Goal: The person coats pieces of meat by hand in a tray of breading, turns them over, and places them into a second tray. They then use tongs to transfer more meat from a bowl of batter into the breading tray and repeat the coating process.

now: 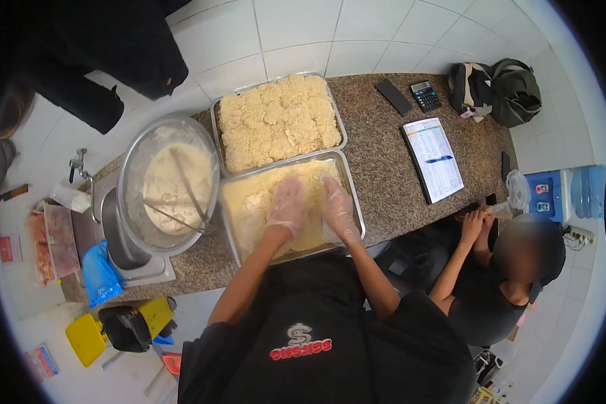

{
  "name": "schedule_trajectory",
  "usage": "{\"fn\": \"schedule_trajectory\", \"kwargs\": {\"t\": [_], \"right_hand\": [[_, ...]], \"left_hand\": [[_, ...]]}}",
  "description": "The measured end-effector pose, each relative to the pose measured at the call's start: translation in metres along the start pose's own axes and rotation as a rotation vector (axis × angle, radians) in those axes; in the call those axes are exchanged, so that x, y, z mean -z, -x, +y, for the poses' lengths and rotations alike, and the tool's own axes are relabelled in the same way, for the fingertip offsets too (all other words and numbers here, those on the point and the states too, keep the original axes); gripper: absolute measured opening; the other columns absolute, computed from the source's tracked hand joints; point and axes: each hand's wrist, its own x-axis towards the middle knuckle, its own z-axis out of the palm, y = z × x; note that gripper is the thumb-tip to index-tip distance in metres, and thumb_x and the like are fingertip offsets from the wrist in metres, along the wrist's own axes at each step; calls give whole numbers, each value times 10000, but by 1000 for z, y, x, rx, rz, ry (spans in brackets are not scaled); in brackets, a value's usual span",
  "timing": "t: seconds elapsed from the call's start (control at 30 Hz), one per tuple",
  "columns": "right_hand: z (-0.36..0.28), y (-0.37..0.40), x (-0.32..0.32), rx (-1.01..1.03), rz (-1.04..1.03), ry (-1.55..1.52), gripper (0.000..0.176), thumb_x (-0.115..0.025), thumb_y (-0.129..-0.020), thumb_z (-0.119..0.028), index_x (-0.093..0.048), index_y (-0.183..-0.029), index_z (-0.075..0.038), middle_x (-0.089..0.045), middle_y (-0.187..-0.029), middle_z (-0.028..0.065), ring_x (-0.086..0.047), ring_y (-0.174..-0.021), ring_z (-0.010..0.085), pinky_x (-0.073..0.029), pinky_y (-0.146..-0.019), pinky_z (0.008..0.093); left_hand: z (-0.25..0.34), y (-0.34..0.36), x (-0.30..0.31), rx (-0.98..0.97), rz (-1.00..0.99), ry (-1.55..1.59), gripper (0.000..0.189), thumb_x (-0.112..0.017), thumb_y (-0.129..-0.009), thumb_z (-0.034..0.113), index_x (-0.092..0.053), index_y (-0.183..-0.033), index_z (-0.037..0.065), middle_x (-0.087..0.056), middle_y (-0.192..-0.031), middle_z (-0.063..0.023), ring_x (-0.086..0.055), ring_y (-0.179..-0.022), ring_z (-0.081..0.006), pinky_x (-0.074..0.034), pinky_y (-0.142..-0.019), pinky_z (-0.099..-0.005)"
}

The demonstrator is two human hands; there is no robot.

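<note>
Both your hands wear clear plastic gloves and lie palm down in the nearer rectangular steel tray (359, 202), which holds a pale yellow bed of crumbs. Your left hand (288, 205) and your right hand (340, 210) sit side by side, close together near the tray's middle, with fingers stretched flat on the crumbs and not closed around anything. You cannot tell whether a piece lies under the palms.

This tray rests on the speckled brown granite counter (384, 182), right in front of your black shirt. Touching its far edge is a second rectangular steel tray (216, 135), packed full with crumb-coated pieces (276, 121). To your left, just beside both trays, a large round steel bowl (133, 158) stands in a sink and holds creamy pale batter with a metal utensil (188, 185) leaning in it.

Further right on the counter lie a printed white sheet with a blue pen (434, 158), a black calculator (425, 95) and a flat black phone (393, 96). Dark fabric bags (498, 91) sit at the far corner. A seated person in black (491, 296) is at the counter's right end, with both hands (475, 222) together beside a clear plastic bag (517, 190).
</note>
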Motion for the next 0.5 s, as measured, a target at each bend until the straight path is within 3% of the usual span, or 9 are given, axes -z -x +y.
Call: {"fn": "schedule_trajectory", "kwargs": {"t": [0.07,0.17,0.2,0.27,0.3,0.37,0.4,0.47,0.5], "right_hand": [[21,-12,-18,217,-56,184,298,-586,-921,-113,-685,-1179,-2,-723,-1077,266,-706,-1007,415,-560,-884,461],[29,-29,-34,389,-83,176,258,-591,-904,-112,-709,-1114,-22,-734,-1017,226,-698,-1002,397,-534,-931,472],[17,-31,-33,382,-81,172,258,-591,-904,-112,-709,-1114,-22,-734,-1017,226,-698,-1002,397,-534,-931,472],[-19,-39,-24,254,-200,489,247,-641,-874,-186,-713,-1048,-26,-726,-937,169,-675,-1000,383,-497,-982,489],[-22,-42,-26,266,-193,495,247,-641,-874,-186,-713,-1048,-26,-726,-937,169,-675,-1000,383,-497,-982,489],[-26,-46,-34,218,-360,577,322,-691,-830,-283,-707,-1035,-36,-699,-933,138,-660,-994,374,-473,-995,504],[14,-40,-62,239,-337,575,322,-691,-830,-283,-707,-1035,-36,-699,-933,138,-660,-994,374,-473,-995,504],[81,-44,-132,541,-120,339,379,-718,-795,-344,-707,-1028,-47,-695,-980,151,-663,-983,375,-492,-926,511],[70,-39,-124,542,-124,337,379,-718,-795,-344,-707,-1028,-47,-695,-980,151,-663,-983,375,-492,-926,511]], "left_hand": [[14,12,6,103,-141,-17,832,-580,-977,393,-247,-1590,-60,-233,-1673,-233,-197,-1563,-378,-195,-1268,-486],[10,39,-20,63,-158,-81,768,-587,-991,366,-304,-1579,-38,-236,-1674,-218,-224,-1553,-360,-212,-1260,-476],[13,40,-11,60,-165,-86,768,-587,-991,366,-304,-1579,-38,-236,-1674,-218,-224,-1553,-360,-212,-1260,-476],[32,34,16,144,-258,27,745,-566,-978,376,-358,-1552,-51,-295,-1660,-203,-243,-1547,-366,-217,-1259,-494],[28,36,-1,143,-242,30,745,-566,-978,376,-358,-1552,-51,-295,-1660,-203,-243,-1547,-366,-217,-1259,-494],[8,48,-45,79,-204,-328,675,-560,-977,336,-420,-1526,-32,-316,-1654,-197,-267,-1538,-366,-228,-1253,-502],[8,46,-34,81,-176,-342,675,-560,-977,336,-420,-1526,-32,-316,-1654,-197,-267,-1538,-366,-228,-1253,-502],[18,54,-12,144,-206,-47,647,-569,-963,288,-434,-1534,15,-327,-1647,-204,-301,-1524,-369,-257,-1241,-507],[15,62,-22,148,-207,-46,647,-569,-963,288,-434,-1534,15,-327,-1647,-204,-301,-1524,-369,-257,-1241,-507]]}}
